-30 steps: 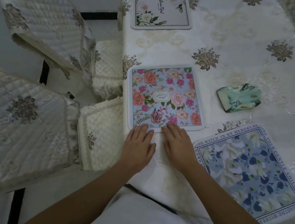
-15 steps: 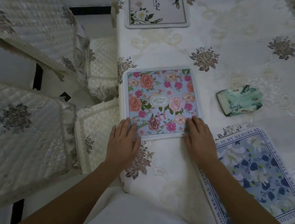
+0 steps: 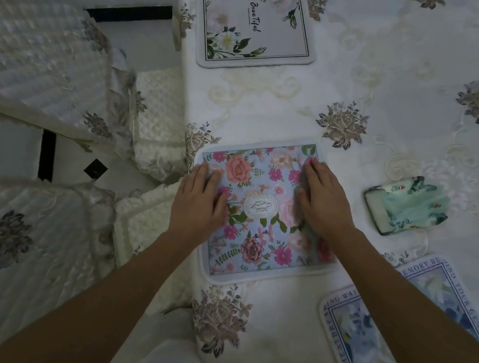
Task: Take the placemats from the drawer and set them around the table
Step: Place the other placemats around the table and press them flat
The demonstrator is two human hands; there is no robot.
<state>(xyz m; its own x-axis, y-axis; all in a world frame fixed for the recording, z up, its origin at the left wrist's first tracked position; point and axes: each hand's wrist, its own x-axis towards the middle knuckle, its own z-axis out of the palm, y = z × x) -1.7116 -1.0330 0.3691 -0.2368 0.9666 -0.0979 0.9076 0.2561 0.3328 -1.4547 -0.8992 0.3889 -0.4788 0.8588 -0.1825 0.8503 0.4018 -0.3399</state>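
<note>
Both palms down flat, fingers spread: left hand point(image 3: 199, 203) and right hand point(image 3: 324, 202) press the pink floral placemat point(image 3: 258, 214) at the surface point(image 3: 397, 65) edge, gripping nothing, between two other placemats.

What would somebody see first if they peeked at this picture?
Probably the bright pink-flowered placemat near the table's left edge, with the left hand and right hand pressed flat on it. Next, the white placemat farther up, and the blue placemat at the lower right.
</note>
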